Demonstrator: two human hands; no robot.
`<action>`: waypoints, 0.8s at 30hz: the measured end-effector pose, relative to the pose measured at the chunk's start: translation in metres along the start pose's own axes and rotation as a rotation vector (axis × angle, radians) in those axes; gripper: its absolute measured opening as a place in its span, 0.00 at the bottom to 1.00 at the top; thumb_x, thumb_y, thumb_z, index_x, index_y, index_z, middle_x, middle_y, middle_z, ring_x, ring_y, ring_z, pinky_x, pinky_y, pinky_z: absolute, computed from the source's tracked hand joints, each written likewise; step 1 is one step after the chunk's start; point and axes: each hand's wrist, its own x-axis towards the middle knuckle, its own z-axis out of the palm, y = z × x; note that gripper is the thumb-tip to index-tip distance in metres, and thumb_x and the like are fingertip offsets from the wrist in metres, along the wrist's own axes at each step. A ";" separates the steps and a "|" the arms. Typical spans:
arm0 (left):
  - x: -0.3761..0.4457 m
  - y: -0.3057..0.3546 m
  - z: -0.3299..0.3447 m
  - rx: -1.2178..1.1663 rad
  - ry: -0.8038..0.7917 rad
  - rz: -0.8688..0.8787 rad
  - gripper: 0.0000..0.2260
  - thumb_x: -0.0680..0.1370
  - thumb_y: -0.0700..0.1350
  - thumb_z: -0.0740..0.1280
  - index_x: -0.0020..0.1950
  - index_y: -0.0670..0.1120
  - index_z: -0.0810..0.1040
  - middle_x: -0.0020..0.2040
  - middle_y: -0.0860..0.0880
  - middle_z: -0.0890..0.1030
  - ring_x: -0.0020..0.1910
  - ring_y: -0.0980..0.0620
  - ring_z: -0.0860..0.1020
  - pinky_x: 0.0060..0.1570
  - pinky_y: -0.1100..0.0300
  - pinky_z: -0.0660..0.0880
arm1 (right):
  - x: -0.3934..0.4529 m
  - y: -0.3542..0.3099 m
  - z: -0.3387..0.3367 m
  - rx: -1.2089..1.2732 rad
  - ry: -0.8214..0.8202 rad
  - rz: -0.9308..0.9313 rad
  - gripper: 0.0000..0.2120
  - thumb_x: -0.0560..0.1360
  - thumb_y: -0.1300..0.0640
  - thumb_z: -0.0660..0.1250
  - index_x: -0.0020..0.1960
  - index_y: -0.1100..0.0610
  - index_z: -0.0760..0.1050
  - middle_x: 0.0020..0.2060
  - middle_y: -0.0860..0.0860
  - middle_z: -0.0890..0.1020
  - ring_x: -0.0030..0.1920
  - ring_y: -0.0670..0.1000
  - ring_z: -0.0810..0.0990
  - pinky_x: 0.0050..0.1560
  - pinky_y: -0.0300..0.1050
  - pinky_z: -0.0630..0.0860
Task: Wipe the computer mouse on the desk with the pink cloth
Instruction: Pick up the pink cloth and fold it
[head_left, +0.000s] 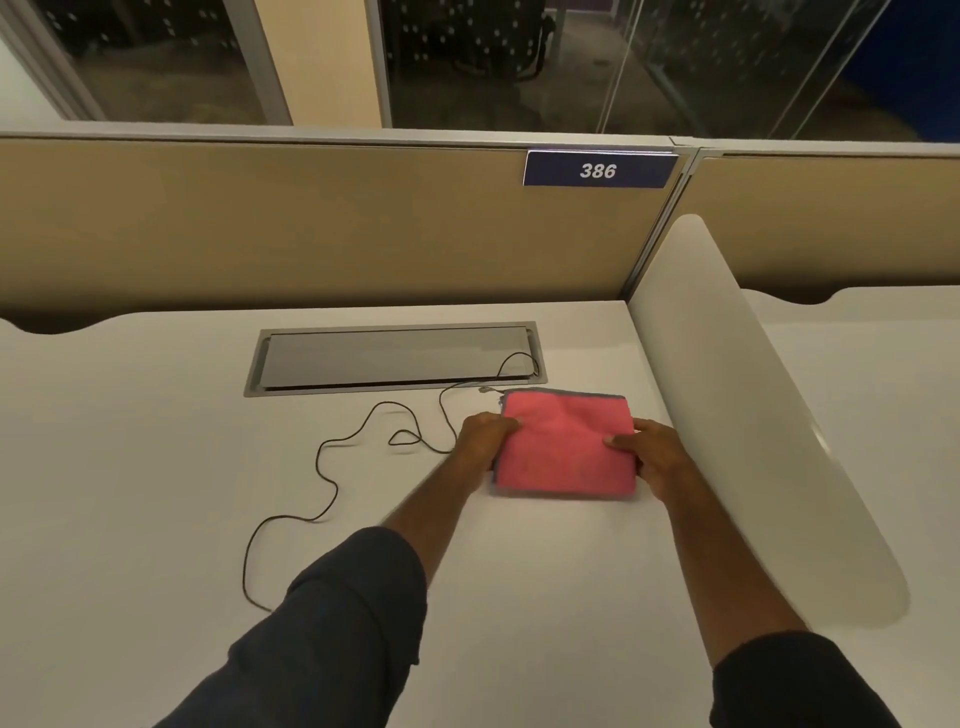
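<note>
Head view shows a white desk (156, 467) with a grey cable hatch (395, 358), a loose black cable (332, 483) and a white side divider (753, 415). Left hand (480, 447) and right hand (657, 457) each grip one side edge of the folded pink cloth (566, 447), which lies flat near the divider. The mouse is probably hidden under the cloth.
</note>
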 end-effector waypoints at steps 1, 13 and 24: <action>-0.009 -0.001 -0.009 -0.028 -0.027 0.016 0.06 0.76 0.43 0.71 0.41 0.46 0.76 0.42 0.44 0.76 0.43 0.47 0.74 0.46 0.54 0.71 | -0.010 0.001 0.002 0.050 -0.035 -0.004 0.22 0.69 0.72 0.72 0.63 0.66 0.76 0.54 0.61 0.82 0.50 0.59 0.81 0.50 0.51 0.78; -0.130 -0.020 -0.108 -0.118 -0.157 0.198 0.09 0.83 0.45 0.61 0.58 0.47 0.80 0.50 0.47 0.84 0.47 0.49 0.83 0.45 0.51 0.81 | -0.135 0.016 0.060 0.032 -0.080 -0.160 0.11 0.74 0.63 0.70 0.56 0.56 0.80 0.50 0.57 0.84 0.48 0.59 0.83 0.49 0.55 0.80; -0.216 -0.015 -0.146 -0.095 -0.149 0.340 0.14 0.83 0.47 0.62 0.52 0.66 0.82 0.51 0.53 0.85 0.52 0.52 0.84 0.46 0.49 0.83 | -0.236 0.013 0.162 -0.535 0.450 -0.772 0.14 0.80 0.56 0.63 0.64 0.54 0.78 0.53 0.54 0.85 0.51 0.58 0.82 0.49 0.46 0.76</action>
